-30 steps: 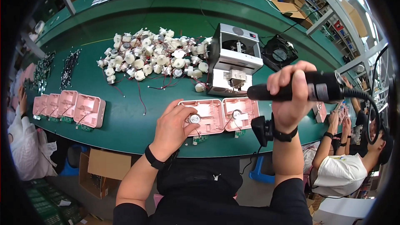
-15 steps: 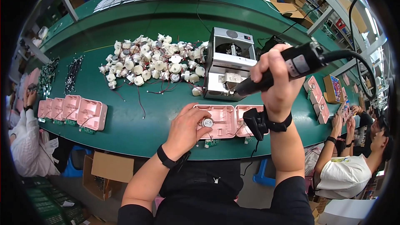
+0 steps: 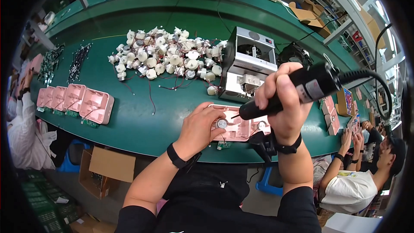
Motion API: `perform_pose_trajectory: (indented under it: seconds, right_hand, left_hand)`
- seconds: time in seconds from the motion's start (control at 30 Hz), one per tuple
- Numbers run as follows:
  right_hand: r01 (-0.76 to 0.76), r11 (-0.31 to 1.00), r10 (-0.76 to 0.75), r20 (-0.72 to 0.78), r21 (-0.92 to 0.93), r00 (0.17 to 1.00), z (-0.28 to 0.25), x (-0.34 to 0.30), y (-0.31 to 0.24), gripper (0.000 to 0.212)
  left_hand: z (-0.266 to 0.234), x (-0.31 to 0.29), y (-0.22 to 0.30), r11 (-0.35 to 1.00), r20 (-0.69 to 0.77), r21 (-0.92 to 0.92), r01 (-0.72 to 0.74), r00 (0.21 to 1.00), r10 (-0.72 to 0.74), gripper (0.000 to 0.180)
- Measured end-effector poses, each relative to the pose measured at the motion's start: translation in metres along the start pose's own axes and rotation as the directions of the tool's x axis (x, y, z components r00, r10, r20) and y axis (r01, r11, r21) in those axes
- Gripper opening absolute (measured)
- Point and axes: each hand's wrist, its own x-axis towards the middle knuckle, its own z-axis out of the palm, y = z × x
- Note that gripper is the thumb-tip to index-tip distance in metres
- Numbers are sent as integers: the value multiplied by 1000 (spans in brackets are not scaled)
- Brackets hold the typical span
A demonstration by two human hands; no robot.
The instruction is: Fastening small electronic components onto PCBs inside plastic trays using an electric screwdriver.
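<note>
Now gripping screwdriver (image 3: 308, 90) lower in right hand (image 3: 288, 113) — hence nearer motor (image 3: 221, 123), pinched in pink case (image 3: 238, 138) with left hand (image 3: 196, 128).

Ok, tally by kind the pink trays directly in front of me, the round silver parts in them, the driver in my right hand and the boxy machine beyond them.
Pink trays: 2
Round silver parts: 2
Driver: 1
Boxy machine: 1
Total: 6

Mid-frame, the left hand (image 3: 194, 128) holds a round silver motor (image 3: 222, 123) in a pink housing (image 3: 236, 133), the right hand (image 3: 285, 100), right of centre, grips a black electric screwdriver (image 3: 318, 85), and white-capped motors (image 3: 166, 57) lie heaped on the green worktop (image 3: 137, 133), upper left of centre.
</note>
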Motion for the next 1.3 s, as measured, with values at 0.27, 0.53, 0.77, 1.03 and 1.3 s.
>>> perform_pose_trajectory:
  seconds: [0.27, 0.53, 0.77, 1.03, 1.3]
  right_hand:
    - [-38, 999, 34, 160, 21, 986, 15, -21, 11, 23]
    - [-72, 997, 67, 169, 26, 983, 17, -28, 38, 26]
    - [8, 994, 12, 185, -107, 983, 7, -27, 58, 27]
    - [17, 993, 9, 216, -117, 976, 7, -31, 64, 26]
    - [61, 988, -18, 279, -144, 960, 11, -31, 67, 26]
  left_hand:
    - [0, 0, 0, 1000, -12, -11, 7, 1000, -7, 39]
    - [-3, 2, 3, 999, -5, -32, 20, 1000, -20, 47]
    - [0, 1, -1, 1000, -2, 9, 21, 1000, -21, 49]
    - [4, 1, 0, 999, -54, -11, 39, 998, -40, 46]
    - [1, 2, 3, 997, -34, 5, 76, 997, -75, 41]
